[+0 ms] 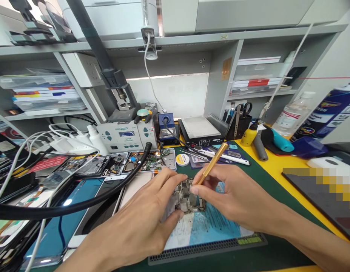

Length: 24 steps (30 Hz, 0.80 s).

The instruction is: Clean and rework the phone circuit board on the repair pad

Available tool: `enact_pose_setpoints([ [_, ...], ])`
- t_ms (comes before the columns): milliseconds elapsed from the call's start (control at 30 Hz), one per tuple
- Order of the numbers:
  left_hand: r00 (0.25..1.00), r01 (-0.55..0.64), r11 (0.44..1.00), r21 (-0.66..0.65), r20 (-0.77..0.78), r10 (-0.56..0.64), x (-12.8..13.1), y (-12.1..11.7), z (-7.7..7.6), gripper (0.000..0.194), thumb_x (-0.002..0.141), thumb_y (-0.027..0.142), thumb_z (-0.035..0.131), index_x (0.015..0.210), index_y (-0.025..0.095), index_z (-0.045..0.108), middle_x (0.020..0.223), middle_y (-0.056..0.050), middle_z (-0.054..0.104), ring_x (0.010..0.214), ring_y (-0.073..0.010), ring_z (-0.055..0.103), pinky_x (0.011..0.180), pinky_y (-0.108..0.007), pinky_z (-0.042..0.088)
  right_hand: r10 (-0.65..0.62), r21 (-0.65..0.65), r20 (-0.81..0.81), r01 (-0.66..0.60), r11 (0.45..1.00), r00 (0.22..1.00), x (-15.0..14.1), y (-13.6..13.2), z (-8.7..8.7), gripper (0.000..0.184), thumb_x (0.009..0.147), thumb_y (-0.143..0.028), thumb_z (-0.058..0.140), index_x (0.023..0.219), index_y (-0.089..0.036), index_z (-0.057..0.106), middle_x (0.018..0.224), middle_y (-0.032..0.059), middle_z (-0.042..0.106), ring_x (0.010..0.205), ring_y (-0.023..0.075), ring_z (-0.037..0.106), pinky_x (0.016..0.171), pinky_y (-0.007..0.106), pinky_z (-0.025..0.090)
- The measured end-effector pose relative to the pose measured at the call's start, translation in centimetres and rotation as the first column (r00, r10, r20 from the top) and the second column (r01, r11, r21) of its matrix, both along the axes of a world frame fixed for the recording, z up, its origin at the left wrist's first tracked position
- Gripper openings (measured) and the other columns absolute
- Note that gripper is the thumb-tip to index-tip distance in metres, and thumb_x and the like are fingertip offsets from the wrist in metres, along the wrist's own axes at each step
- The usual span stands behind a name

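My left hand (146,215) pinches a small phone circuit board (188,198) between thumb and fingers, holding it just above a blue work mat (214,226). My right hand (231,196) grips a gold-coloured pen-like tool (213,162) with its tip down on the board's top edge. Both hands are closed around what they hold. The board is partly hidden by my fingers.
Opened phones (152,160) and a thick black hose (78,204) lie at left. A rework station (126,136), a blue soldering unit (166,126) and a hot plate (200,132) stand behind. Tweezers (225,155), a solder tin (182,159), a tool cup (238,124) and a bottle (293,113) are at right.
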<state>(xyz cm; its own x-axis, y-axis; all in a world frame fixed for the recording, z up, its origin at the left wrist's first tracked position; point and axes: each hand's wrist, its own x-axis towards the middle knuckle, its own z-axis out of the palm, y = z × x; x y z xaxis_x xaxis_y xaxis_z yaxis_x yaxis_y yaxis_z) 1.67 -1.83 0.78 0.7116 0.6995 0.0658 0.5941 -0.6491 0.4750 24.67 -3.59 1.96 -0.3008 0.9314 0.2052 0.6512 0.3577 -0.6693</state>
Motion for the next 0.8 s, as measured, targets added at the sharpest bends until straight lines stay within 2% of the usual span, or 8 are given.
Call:
enact_pose_setpoints([
  [400, 1.000, 0.000, 1.000, -0.011, 0.009, 0.000, -0.16, -0.04, 0.16, 0.056, 0.097, 0.022, 0.055, 0.148, 0.032, 0.034, 0.144, -0.007, 0.043, 0.128, -0.0244, 0.053, 0.111, -0.043, 0.049, 0.001, -0.001, 0.047, -0.001, 1.000, 0.999, 0.01, 0.31, 0.43, 0.014, 0.095, -0.029, 0.063, 0.091, -0.020, 0.073, 0.077, 0.0007, 0.071, 0.064, 0.0164, 0.060, 0.055, 0.026, 0.040],
  [600, 1.000, 0.011, 1.000, -0.006, 0.007, -0.011, -0.06, 0.01, 0.06, 0.058, 0.098, 0.021, 0.055, 0.149, 0.033, 0.031, 0.144, -0.006, 0.041, 0.132, -0.0239, 0.050, 0.115, -0.044, 0.045, 0.008, -0.034, 0.089, -0.005, 0.999, 0.996, -0.07, 0.59, 0.79, 0.018, 0.094, -0.032, 0.063, 0.084, -0.019, 0.071, 0.067, -0.0025, 0.062, 0.059, 0.0150, 0.052, 0.053, 0.027, 0.035],
  [800, 1.000, 0.005, 1.000, 0.007, -0.003, -0.005, -0.15, -0.18, 0.16, 0.055, 0.099, 0.023, 0.054, 0.148, 0.033, 0.032, 0.145, -0.006, 0.041, 0.132, -0.0249, 0.050, 0.117, -0.048, 0.044, 0.000, -0.061, 0.114, 0.007, 0.998, 0.994, -0.18, 0.46, 0.97, 0.020, 0.096, -0.034, 0.060, 0.085, -0.020, 0.070, 0.067, -0.0035, 0.058, 0.060, 0.0147, 0.048, 0.054, 0.028, 0.034],
])
